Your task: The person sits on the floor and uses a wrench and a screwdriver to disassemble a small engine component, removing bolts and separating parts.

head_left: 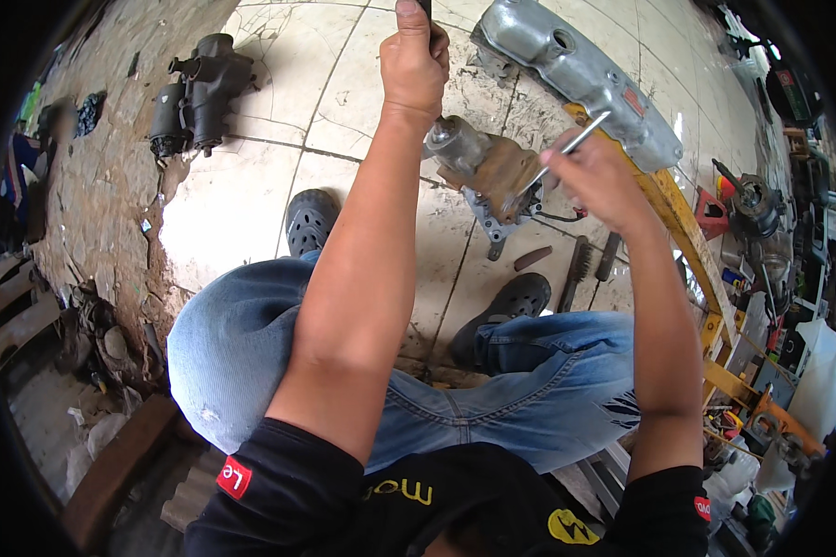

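On the tiled floor before me lies a greasy metal assembly [488, 167], with a rounded silver housing at one end and a rusty brown middle. My left hand [415, 70] is closed in a fist around a black handle [425, 7], beyond the housing; the rest of that tool is hidden by my hand and forearm. My right hand [593, 178] is closed on a slim metal rod [585, 133]. The rod slants down to the left, its lower end at the rusty side of the assembly. Beneath sits a grey plate with holes [494, 223].
A long silver engine cover [590, 79] and yellow metal frame [683, 209] stand on the right. Near my shoe [515, 302] lie a wire brush [576, 274] and a flat brown piece [532, 258]. Dark cylindrical parts [209, 93] lie at far left; clutter lines the right edge.
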`<state>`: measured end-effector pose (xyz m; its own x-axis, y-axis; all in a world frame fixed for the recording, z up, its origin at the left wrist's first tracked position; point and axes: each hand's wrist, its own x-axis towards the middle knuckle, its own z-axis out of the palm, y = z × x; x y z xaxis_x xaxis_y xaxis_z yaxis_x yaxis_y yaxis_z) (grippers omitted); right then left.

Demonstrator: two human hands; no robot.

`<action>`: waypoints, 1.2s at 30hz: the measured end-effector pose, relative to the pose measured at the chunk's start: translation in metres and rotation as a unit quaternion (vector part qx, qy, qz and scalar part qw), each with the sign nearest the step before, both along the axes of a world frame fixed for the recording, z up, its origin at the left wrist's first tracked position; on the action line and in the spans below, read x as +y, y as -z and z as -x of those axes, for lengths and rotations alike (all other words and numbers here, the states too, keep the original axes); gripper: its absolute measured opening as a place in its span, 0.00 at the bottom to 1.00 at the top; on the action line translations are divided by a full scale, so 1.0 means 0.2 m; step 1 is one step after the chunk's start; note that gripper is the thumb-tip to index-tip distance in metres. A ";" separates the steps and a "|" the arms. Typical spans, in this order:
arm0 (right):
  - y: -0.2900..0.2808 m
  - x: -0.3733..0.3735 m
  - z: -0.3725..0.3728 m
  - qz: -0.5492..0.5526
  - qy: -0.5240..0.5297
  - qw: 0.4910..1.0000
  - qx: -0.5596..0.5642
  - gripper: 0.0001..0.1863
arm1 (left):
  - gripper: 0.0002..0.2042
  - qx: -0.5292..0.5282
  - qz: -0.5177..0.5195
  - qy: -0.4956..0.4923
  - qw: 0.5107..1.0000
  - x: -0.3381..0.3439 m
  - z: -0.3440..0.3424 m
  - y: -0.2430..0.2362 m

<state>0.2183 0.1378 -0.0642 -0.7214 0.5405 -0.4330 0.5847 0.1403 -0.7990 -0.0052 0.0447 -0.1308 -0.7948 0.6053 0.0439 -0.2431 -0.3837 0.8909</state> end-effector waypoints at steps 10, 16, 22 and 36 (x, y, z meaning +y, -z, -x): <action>-0.10 -0.02 0.02 -0.008 -0.032 0.997 -0.069 0.13 | 0.36 0.001 -0.004 -0.008 1.000 0.02 -0.02 -0.01; 0.01 0.22 -0.07 -0.144 0.160 0.976 0.020 0.11 | 0.36 -0.008 0.005 0.020 1.000 0.01 0.00 0.00; 0.03 0.00 0.03 -0.001 -0.026 1.000 0.006 0.10 | 0.35 -0.015 -0.008 -0.022 1.000 0.03 -0.02 -0.03; 0.07 0.25 -0.05 -0.079 0.151 0.982 0.077 0.10 | 0.35 -0.005 -0.007 0.029 1.000 0.05 -0.04 -0.02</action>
<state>0.2283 0.1874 -0.0775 -0.5684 0.7913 -0.2254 0.4933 0.1084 -0.8631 0.0018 0.0548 -0.1277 -0.7583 0.6502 0.0461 -0.2736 -0.3817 0.8829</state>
